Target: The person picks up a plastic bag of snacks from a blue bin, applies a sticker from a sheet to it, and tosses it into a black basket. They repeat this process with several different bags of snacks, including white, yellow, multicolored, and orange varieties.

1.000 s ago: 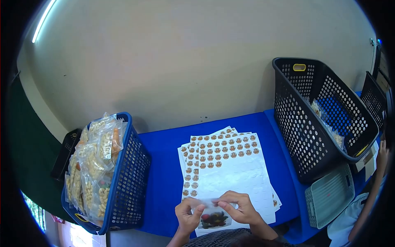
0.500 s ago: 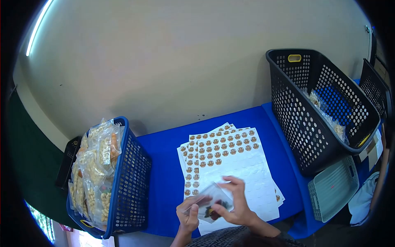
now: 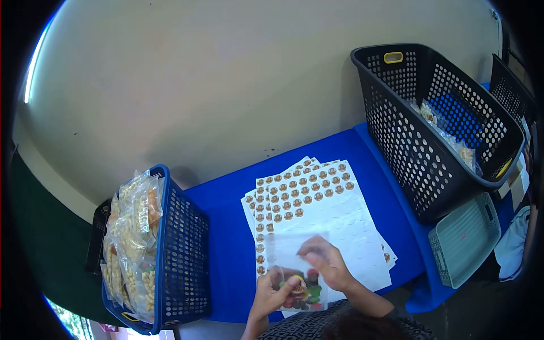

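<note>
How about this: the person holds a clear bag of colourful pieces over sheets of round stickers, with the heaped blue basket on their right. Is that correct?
Not quite: the heaped blue basket stands on the person's left, as the head view shows. The clear bag of colourful pieces is indeed held over sheets of round stickers.

Blue-covered table (image 3: 228, 232), overlapping sheets of round labels (image 3: 340, 218), black basket (image 3: 396, 136) apparently standing at right
</note>
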Available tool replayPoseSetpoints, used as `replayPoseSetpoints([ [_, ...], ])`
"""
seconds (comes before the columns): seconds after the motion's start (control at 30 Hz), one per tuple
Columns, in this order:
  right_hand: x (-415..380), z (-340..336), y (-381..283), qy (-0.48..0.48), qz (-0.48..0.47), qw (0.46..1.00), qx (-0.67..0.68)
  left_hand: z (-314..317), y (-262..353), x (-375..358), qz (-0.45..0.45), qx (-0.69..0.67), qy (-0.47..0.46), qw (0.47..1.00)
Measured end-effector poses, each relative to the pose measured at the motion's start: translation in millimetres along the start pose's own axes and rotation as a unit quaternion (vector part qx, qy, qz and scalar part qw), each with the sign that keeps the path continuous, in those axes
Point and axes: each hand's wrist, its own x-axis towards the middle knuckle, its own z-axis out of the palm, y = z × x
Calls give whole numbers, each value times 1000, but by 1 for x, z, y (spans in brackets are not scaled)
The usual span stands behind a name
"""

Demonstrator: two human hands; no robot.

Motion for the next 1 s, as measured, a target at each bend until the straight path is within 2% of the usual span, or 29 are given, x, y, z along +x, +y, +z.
replayPoseSetpoints([
  [0.07,0,-2,-4,-26,2,999,-43,8,-3,3,82,-90,132,984],
  [0.13,2,-2,-14,-124,60,973,-187,6,0,2,44,-83,141,985],
  [0.2,1,-2,-12,-120,74,978,-157,6,-4,5,99,-74,168,978],
  [0.27,0,-1,-10,-115,86,981,-127,8,-6,4,84,-95,174,976],
  [0.33,0,-2,-6,-117,46,982,-143,8,-7,5,72,-119,180,974],
  [0.47,0,-8,-11,-141,36,979,-145,-3,-8,6,110,-44,162,980],
  [0.53,3,-12,-28,-228,159,946,-164,-5,-9,7,122,-30,167,978],
  [0.6,2,-14,-25,-253,172,939,-159,-5,-13,10,167,-105,248,949],
  [0.63,3,-13,-27,-259,163,936,-172,-4,-8,7,143,-163,229,949],
  [0.67,3,-13,-28,-264,154,934,-184,-3,-7,6,143,-163,229,949],
  [0.7,3,-13,-12,-204,-75,951,-218,-3,-6,5,124,-131,195,964],
  [0.73,3,-13,-11,-204,-75,952,-217,-3,-4,4,106,-97,160,977],
  [0.8,3,-13,-14,-148,-32,981,-122,-1,-5,2,81,-91,131,984],
  [0.87,1,-13,-17,-138,-10,982,-128,3,-10,2,106,-123,107,981],
  [0.9,0,-13,-18,-123,-15,987,-99,5,-8,2,94,-179,96,975],
  [0.93,-1,-13,-18,-109,-20,991,-71,4,-6,3,94,-180,96,975],
  [1.0,-1,-15,-13,-99,-10,995,-19,-1,-2,5,29,-51,6,998],
])
